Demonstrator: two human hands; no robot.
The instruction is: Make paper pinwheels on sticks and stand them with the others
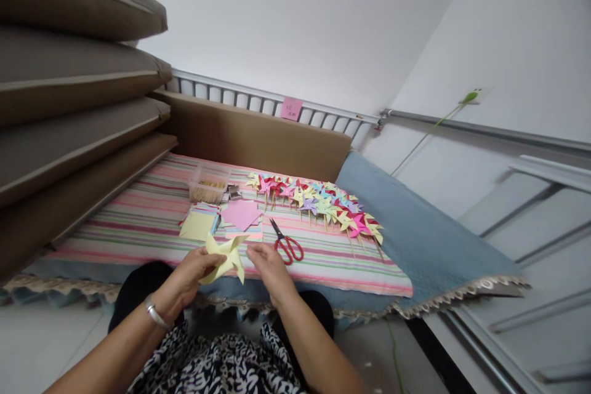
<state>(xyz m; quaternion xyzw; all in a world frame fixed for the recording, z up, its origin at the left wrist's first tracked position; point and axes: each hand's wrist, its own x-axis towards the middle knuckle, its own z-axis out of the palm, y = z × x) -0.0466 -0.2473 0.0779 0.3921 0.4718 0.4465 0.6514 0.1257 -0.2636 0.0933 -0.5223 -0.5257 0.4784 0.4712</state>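
A pale yellow paper pinwheel (226, 257) is pinched in my left hand (196, 271), its folded blades fanning out above the bed's front edge. Just right of it, my right hand (270, 268) has thumb and fingers pressed together; whatever sits between them is too small to make out. Red-handled scissors (286, 243) lie beyond the right hand, blades pointing away. Behind the pinwheel are a stack of square coloured papers (199, 225) with yellow on top and a second stack with a pink sheet (242, 214) over it.
Finished pinwheels on sticks (318, 203) lie in rows at the right. A clear plastic box (207, 184) holds thin sticks, with small dark items (233, 192) beside it. Thick brown cushions (78, 86) rise at the left. A striped cloth (152, 215) covers the bed.
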